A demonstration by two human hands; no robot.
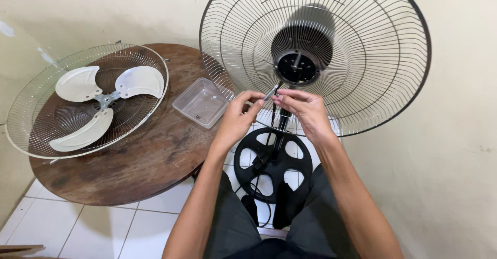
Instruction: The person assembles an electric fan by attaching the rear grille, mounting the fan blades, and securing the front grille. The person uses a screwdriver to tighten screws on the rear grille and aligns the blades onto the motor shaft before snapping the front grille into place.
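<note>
I am partway through work on a stripped-down standing fan: its front guard (pixel 85 101) lies on the round wooden counter (pixel 150 160) with the white three-blade propeller (pixel 101 101) resting inside it, and the rear guard (pixel 362 57) is on the stand with the motor hub (pixel 296 67) bare. My left hand (pixel 235 119) and right hand (pixel 305 111) meet just below that hub, and between them sits a small slim metal piece (pixel 270 92), pinched at its ends by the fingers of both hands, which are closed together on it.

I judge this to be the handling of a small fitting, close to the shaft. The next move, as I read it, calls for a steady fine grip and good aim at the hub, since the piece is tiny and could drop to the tiled floor (pixel 77 228).

I cannot make out what the piece is; it is too small. The clear plastic tray (pixel 202 102) on the counter holds specks I cannot identify. The black base (pixel 273 160) is partly covered by my arms, and the guard's top is cut off.
</note>
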